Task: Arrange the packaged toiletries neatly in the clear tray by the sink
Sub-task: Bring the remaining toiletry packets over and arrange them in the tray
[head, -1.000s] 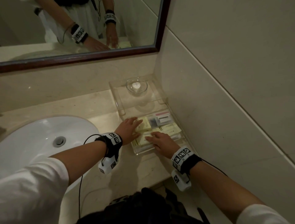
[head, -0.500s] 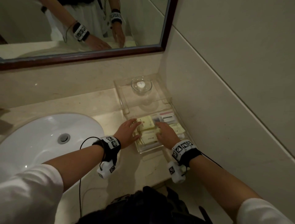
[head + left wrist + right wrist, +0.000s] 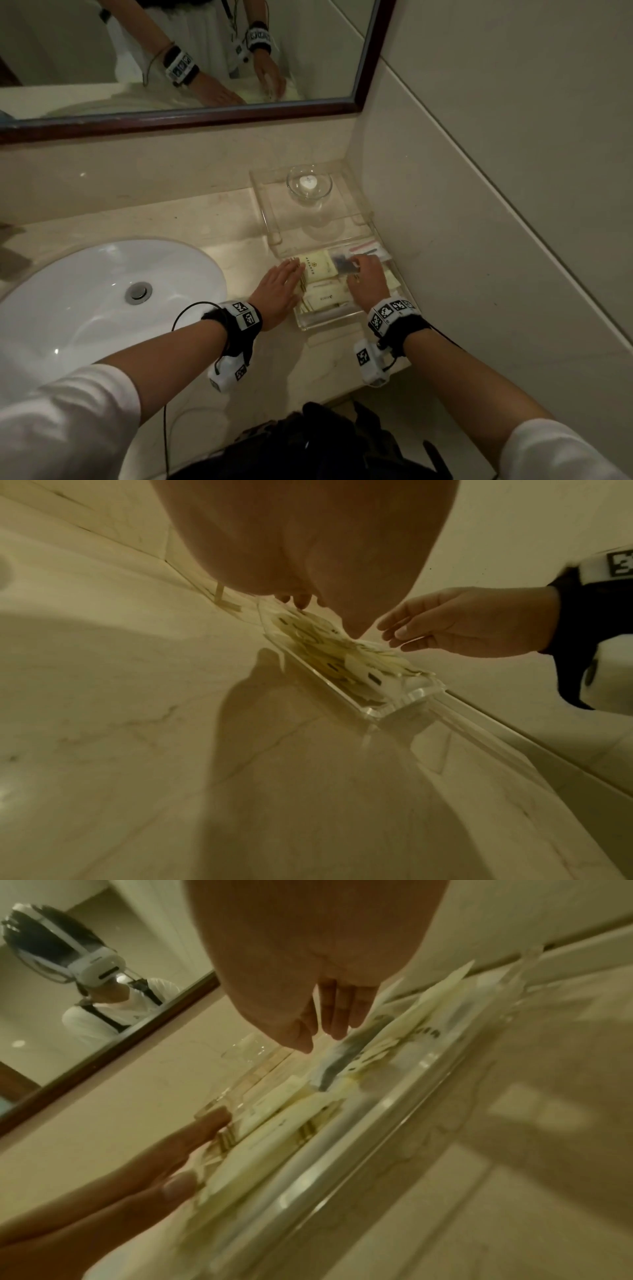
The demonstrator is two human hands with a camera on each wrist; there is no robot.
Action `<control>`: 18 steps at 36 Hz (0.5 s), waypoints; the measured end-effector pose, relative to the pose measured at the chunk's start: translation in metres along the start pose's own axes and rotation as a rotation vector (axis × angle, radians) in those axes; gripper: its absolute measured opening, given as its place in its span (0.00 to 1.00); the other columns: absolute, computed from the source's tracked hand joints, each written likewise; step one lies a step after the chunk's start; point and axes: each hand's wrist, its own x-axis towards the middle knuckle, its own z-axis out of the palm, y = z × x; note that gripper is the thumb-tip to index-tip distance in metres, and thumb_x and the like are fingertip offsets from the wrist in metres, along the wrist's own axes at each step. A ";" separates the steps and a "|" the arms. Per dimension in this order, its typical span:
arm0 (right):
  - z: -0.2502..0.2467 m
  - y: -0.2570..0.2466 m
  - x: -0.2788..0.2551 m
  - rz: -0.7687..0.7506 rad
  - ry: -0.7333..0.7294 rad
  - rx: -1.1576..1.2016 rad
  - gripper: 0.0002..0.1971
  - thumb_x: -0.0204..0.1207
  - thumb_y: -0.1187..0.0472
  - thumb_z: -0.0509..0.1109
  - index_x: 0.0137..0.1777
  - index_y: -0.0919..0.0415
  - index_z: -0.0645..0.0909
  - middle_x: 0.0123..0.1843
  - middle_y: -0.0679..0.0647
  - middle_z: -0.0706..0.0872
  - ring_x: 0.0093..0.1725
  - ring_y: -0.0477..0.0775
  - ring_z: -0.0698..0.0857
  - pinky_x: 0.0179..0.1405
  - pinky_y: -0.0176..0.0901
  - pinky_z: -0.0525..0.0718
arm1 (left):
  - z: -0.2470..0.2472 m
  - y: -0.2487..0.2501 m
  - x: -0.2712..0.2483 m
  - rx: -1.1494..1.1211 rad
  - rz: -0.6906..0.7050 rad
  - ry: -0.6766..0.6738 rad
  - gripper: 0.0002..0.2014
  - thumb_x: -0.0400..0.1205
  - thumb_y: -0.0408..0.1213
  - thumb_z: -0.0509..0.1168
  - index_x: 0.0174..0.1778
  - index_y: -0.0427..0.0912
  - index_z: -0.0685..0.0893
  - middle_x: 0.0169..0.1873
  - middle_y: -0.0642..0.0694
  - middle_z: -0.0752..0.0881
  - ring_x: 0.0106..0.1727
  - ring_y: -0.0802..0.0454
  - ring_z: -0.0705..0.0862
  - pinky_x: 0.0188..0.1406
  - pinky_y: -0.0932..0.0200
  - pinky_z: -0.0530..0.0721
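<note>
Packaged toiletries (image 3: 322, 270), mostly flat cream-coloured sachets with small printed marks, lie overlapping in a clear tray (image 3: 329, 320) that sits on a pale marble counter (image 3: 191, 219), in the corner where the counter meets the side wall, to the right of a white oval sink (image 3: 99, 294). The left hand (image 3: 279, 291) lies flat against the tray's left side with its fingers straight and close together, their tips touching the edge of the sachets; it grips nothing. The right hand (image 3: 366, 281) reaches over the right half of the tray with its fingers bent downward onto a clear packet with a dark blue item inside (image 3: 344, 265), which lies between a square cream sachet and a packet with a pink stripe (image 3: 368, 247) at the tray's far end. In the right wrist view the fingers (image 3: 337, 1015) hang just above the dark packet (image 3: 346, 1053), and it is not possible to tell whether they pinch it or only touch it. Behind the tray stands a raised clear shelf (image 3: 270, 192) carrying a small glass dish (image 3: 309, 185) with a white piece in it. Above the counter hangs a mirror with a dark wooden frame (image 3: 191, 116), showing the reflection of both wrists wearing black bands with printed square markers. White sleeves cover the upper arms.
</note>
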 end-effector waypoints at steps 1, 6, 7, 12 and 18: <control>-0.004 0.003 0.000 -0.012 0.015 -0.028 0.20 0.73 0.72 0.65 0.66 0.66 0.75 0.66 0.63 0.73 0.64 0.59 0.75 0.67 0.46 0.73 | 0.002 -0.001 0.000 0.000 0.000 0.001 0.42 0.75 0.59 0.31 0.83 0.39 0.49 0.83 0.40 0.49 0.85 0.43 0.47 0.82 0.48 0.46; -0.009 0.013 0.005 -0.044 0.094 -0.143 0.20 0.71 0.70 0.66 0.64 0.62 0.78 0.61 0.64 0.76 0.61 0.64 0.76 0.64 0.51 0.75 | 0.002 0.001 0.001 0.038 -0.027 -0.029 0.43 0.73 0.61 0.31 0.84 0.41 0.47 0.84 0.40 0.46 0.85 0.43 0.44 0.84 0.45 0.45; -0.010 0.014 0.006 -0.042 0.097 -0.164 0.20 0.71 0.69 0.67 0.64 0.61 0.77 0.62 0.64 0.76 0.62 0.65 0.75 0.65 0.52 0.74 | 0.001 0.001 0.001 0.046 -0.033 -0.033 0.44 0.72 0.61 0.30 0.84 0.42 0.47 0.84 0.40 0.46 0.85 0.42 0.44 0.84 0.44 0.46; -0.004 0.025 0.017 0.072 -0.068 -0.279 0.28 0.75 0.59 0.66 0.76 0.50 0.68 0.77 0.59 0.68 0.76 0.61 0.66 0.76 0.51 0.65 | -0.002 0.003 0.004 0.101 -0.057 -0.056 0.45 0.70 0.63 0.27 0.84 0.46 0.46 0.84 0.42 0.44 0.85 0.43 0.41 0.82 0.47 0.41; 0.003 0.028 0.027 0.068 -0.223 -0.449 0.32 0.80 0.49 0.59 0.82 0.45 0.52 0.84 0.56 0.54 0.81 0.64 0.59 0.79 0.59 0.60 | -0.004 0.004 0.004 0.140 -0.024 -0.011 0.38 0.76 0.61 0.31 0.83 0.52 0.51 0.83 0.39 0.52 0.84 0.38 0.50 0.81 0.42 0.48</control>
